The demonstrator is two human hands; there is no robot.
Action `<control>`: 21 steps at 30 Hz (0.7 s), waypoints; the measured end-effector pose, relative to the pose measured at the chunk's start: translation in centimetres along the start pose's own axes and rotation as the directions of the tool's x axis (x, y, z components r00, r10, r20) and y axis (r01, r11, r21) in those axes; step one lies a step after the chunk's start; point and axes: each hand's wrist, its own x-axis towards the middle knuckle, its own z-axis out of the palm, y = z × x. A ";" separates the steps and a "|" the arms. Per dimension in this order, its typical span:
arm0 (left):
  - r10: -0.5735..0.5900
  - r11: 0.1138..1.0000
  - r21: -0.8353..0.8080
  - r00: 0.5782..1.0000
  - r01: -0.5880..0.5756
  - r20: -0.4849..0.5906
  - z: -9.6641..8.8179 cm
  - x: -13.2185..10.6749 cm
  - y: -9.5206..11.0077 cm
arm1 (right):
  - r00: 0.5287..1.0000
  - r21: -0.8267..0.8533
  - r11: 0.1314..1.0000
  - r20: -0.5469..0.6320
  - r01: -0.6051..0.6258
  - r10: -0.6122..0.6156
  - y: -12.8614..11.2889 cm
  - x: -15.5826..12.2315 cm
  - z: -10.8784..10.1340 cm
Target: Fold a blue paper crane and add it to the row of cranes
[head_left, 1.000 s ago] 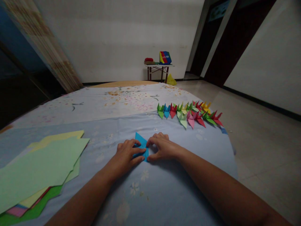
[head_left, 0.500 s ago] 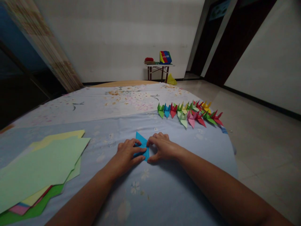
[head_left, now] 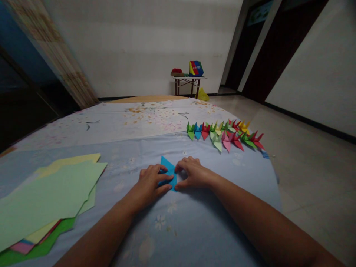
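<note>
A small folded piece of blue origami paper (head_left: 172, 181) lies on the blue cloth, with a pointed tip towards the back. My left hand (head_left: 152, 181) covers its left part, holding it down with fingertips and thumb spread across it. At the right edge of the paper, my right hand (head_left: 191, 172) has its thumb low and its curled fingers higher up, both touching the edge, with a gap between them. Part of the paper is hidden under the left fingers.
Several folded paper cranes (head_left: 226, 140) in mixed colours stand at the back right. A stack of coloured paper sheets (head_left: 52, 200) lies on the left. The round table wears a floral tablecloth (head_left: 155, 115). Beyond it, a small table (head_left: 190, 78) holds a colourful box (head_left: 196, 68).
Almost nothing differs. Both hands stay on the blue paper, and the whole view has shifted very slightly.
</note>
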 end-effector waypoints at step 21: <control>-0.025 0.996 -0.083 0.996 0.018 -0.087 -0.6 -1.0 0.2 | 0.974 -0.232 0.964 -0.153 0.128 -0.166 0.4 1.4 1.8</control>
